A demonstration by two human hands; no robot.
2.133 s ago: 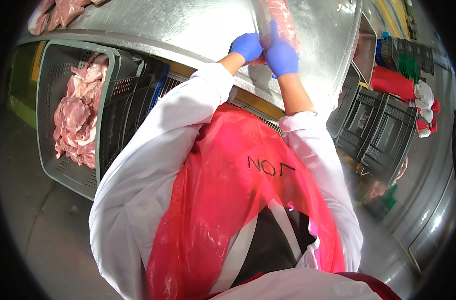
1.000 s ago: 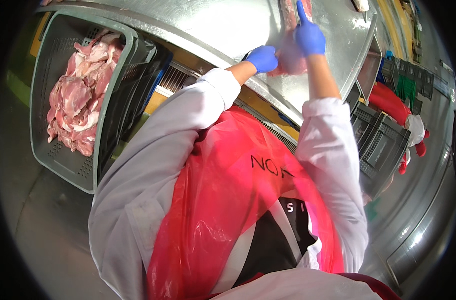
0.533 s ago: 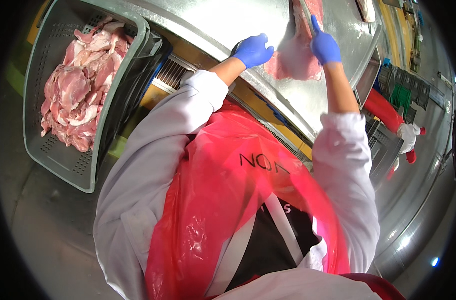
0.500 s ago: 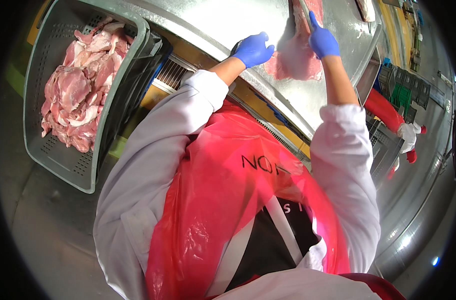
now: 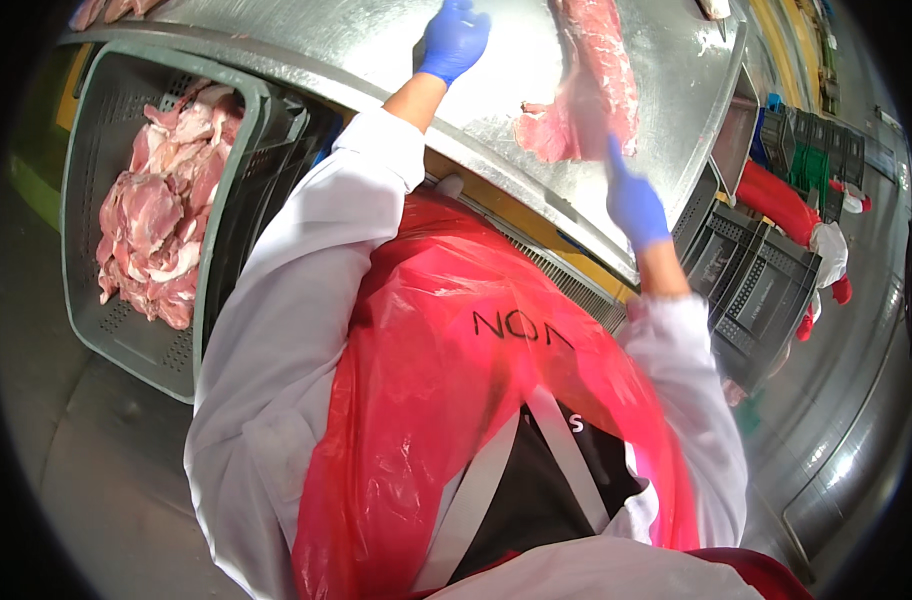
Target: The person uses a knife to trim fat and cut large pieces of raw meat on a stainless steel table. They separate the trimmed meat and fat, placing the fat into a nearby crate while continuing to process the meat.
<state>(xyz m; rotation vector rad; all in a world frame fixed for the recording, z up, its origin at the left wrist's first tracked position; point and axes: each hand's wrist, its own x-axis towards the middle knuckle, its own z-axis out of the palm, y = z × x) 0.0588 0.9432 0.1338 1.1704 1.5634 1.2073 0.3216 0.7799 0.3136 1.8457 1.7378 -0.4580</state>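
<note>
Across the steel table lies a long piece of raw pink meat [image 5: 608,75], its flat flap [image 5: 546,132] towards me. In my blue-gloved right hand [image 5: 636,205], just nearer than the meat, is a knife [image 5: 588,118]. Its blade is smeared by motion over the meat, and my index finger points along it. My left hand [image 5: 456,42], gloved in blue too, is over the table to the left of the meat, apart from it. Its fingers are loosely bent with nothing visible in them; their tips reach the top edge of the picture.
A grey perforated crate [image 5: 191,390] with raw meat pieces [image 5: 151,215] stands left of the steel table [image 5: 366,55]. More meat [image 5: 116,10] lies at the far left. Dark crates [image 5: 751,290] stand right, where a person in red and white [image 5: 776,200] bends.
My right hand has drawn the knife back towards me, off the upper meat. My left hand has moved left and farther away. The view has shifted slightly, and more of the meat shows.
</note>
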